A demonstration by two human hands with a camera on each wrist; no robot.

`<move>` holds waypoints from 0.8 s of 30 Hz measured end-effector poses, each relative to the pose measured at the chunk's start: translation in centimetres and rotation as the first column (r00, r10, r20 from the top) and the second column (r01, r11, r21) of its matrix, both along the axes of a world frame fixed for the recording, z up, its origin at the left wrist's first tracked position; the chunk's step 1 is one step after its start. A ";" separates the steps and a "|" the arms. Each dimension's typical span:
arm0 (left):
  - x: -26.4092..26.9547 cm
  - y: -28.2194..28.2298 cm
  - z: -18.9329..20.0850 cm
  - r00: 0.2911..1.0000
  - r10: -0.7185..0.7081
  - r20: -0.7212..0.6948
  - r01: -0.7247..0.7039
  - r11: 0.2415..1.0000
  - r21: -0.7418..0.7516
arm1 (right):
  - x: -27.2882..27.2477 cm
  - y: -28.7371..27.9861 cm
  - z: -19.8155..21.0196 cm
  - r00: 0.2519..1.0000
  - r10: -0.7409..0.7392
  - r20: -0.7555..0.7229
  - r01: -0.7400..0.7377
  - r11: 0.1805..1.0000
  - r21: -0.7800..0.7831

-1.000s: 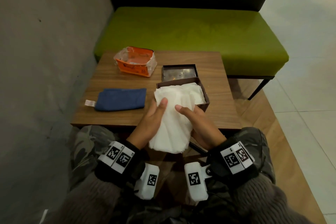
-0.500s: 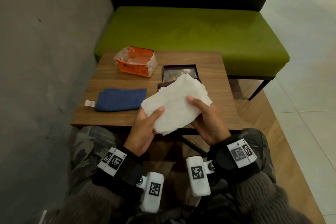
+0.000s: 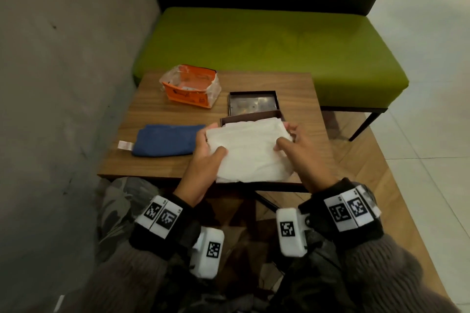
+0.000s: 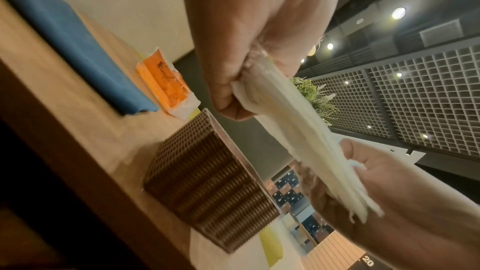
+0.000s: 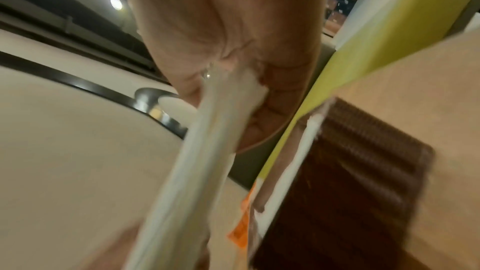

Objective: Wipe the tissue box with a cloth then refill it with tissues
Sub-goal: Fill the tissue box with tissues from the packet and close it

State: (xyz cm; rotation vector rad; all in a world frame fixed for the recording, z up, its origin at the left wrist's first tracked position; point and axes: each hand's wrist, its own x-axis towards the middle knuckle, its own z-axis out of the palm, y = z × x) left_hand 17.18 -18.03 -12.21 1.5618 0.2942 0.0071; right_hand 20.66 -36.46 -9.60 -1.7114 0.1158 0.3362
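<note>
Both hands hold a thick stack of white tissues flat, just above the near part of the brown tissue box, which it mostly hides. My left hand pinches the stack's left end, thumb on top. At the right end, my right hand grips it the same way. The left wrist view shows the stack edge-on above the ribbed brown box. In the right wrist view the stack hangs beside the box. A folded blue cloth lies to the left.
The box's lid lies open side up behind the box. An orange tissue packet sits at the back left of the small wooden table. A green bench stands behind, and a grey wall runs along the left.
The stack hung from the box toward my lap a second ago. Both hands lifted it, turned it level and brought it forward over the box.
</note>
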 end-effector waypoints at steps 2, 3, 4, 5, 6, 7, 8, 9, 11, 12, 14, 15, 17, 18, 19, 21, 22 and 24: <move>1.9 0.3 0.2 0.999 -0.001 0.053 -0.003 0.998 0.063 | 1.7 -0.5 0.5 0.992 -0.011 0.125 0.027 0.992 -0.124; 2.8 0.5 0.1 0.997 -0.006 0.076 -0.002 0.995 0.104 | 2.6 -0.7 0.6 0.980 -0.010 0.198 0.051 0.978 -0.204; 3.8 0.6 -0.1 0.995 -0.017 0.098 0.002 0.989 0.146 | 3.4 -0.8 0.7 0.966 -0.005 0.257 0.075 0.961 -0.266; 4.7 0.6 -0.3 0.993 -0.033 0.114 0.010 0.980 0.198 | 4.1 -0.9 0.7 0.955 0.007 0.296 0.090 0.945 -0.313; 5.4 0.5 -0.5 0.991 -0.050 0.123 0.017 0.966 0.257 | 4.7 -0.8 0.5 0.949 0.027 0.314 0.093 0.928 -0.361; 6.0 0.4 -0.7 0.990 -0.063 0.126 0.020 0.947 0.321 | 5.1 -0.8 0.3 0.948 0.053 0.315 0.087 0.905 -0.415; 6.6 0.3 -0.9 0.990 -0.081 0.118 0.029 0.920 0.390 | 5.5 -0.9 -0.1 0.949 0.075 0.307 0.083 0.878 -0.472; 7.1 0.3 -1.1 0.989 -0.107 0.102 0.048 0.885 0.462 | 5.7 -0.9 -0.4 0.953 0.091 0.290 0.078 0.850 -0.521; 7.6 0.5 -1.4 0.988 -0.145 0.052 0.085 0.795 0.600 | 5.9 -0.8 -1.4 0.960 0.131 0.248 0.045 0.800 -0.599; 7.7 0.6 -1.5 0.988 -0.144 0.048 0.077 0.749 0.658 | 5.9 -0.7 -1.8 0.958 0.165 0.234 0.030 0.755 -0.655; 7.7 0.9 -1.5 0.984 -0.133 0.119 0.002 0.675 0.737 | 5.5 -0.7 -2.0 0.942 0.239 0.234 0.042 0.608 -0.793; 7.5 0.9 -1.5 0.973 -0.148 0.176 -0.038 0.652 0.757 | 5.2 -0.6 -1.9 0.929 0.268 0.256 0.072 0.548 -0.833; 6.8 0.8 -1.3 0.935 -0.260 0.241 -0.050 0.577 0.815 | 4.3 -0.2 -1.3 0.889 0.323 0.324 0.090 0.571 -0.816; 6.4 0.6 -1.4 0.916 -0.341 0.213 -0.015 0.500 0.866 | 3.9 0.2 -1.3 0.863 0.361 0.353 0.066 0.612 -0.788; 6.1 0.5 -1.6 0.901 -0.409 0.145 0.032 0.396 0.918 | 3.6 0.6 -1.6 0.841 0.413 0.350 0.028 0.612 -0.790; 6.0 0.6 -2.0 0.888 -0.457 -0.041 0.148 0.200 0.969 | 3.2 1.6 -2.6 0.823 0.525 0.218 -0.085 0.492 -0.867; 6.2 0.8 -2.0 0.886 -0.453 -0.095 0.190 0.168 0.967 | 3.2 1.9 -3.0 0.825 0.553 0.116 -0.159 0.424 -0.892; 7.3 1.3 -1.3 0.907 -0.420 -0.044 0.189 0.311 0.931 | 3.5 2.1 -3.5 0.826 0.563 -0.024 -0.274 0.364 -0.890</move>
